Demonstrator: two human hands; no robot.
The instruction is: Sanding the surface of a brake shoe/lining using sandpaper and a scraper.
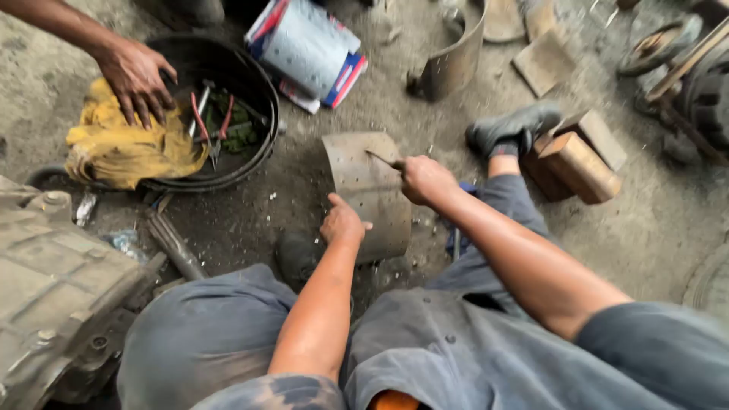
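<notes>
Your left hand [343, 222] presses, fingers curled, on the curved metal plate [370, 190] at the frame's centre, steadying it on the floor [653, 228] while your right hand [425, 180], fisted around a thin tool [382, 159], works its upper face.

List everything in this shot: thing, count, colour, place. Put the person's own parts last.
curved metal plate: one, rusty grey, on the ground at centre
thin tool: one, dark, tip on the plate
round basin: one, black, upper left
yellow cloth: one, over the basin's rim
pliers: red-handled, inside the basin; count unclear
co-worker's hand: one, on the yellow cloth
packet: one, blue, white and red, top centre
second curved plate: one, grey, top centre
wooden blocks: two, brown, right
metal housing: one, grey, lower left
shoe: one, dark grey, beside the blocks
left hand: steadies the plate
right hand: grips the tool
</notes>
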